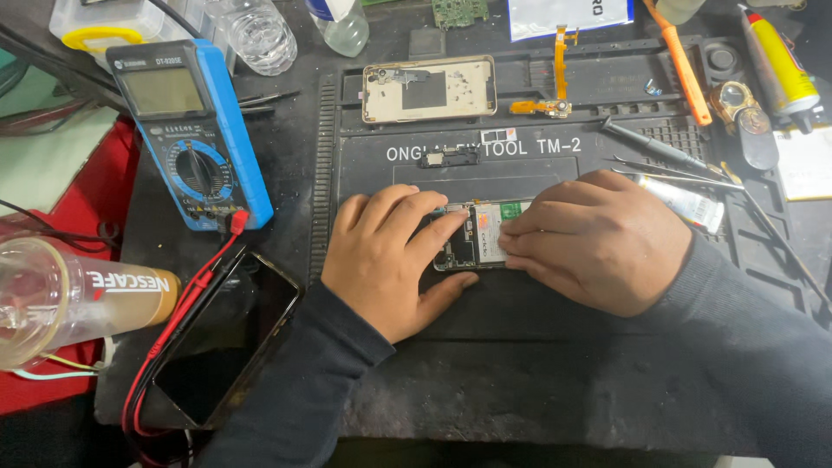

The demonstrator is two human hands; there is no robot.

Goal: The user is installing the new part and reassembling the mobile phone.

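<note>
The black rubber work mat [520, 364] on the bench looks matt and scuffed, dusted grey toward its near edge. The opened phone [477, 236] shows bare metal shields and a pale glossy battery label. The cream-coloured phone back frame [429, 88] looks like dull, scratched plastic. The blue multimeter [195, 130] has a smooth rubbery casing. The dark phone screen [230, 342] is glossy glass. The slim tweezers [672, 169] are bright metal. Both sleeves [295, 399] are dark knitted cloth.
</note>
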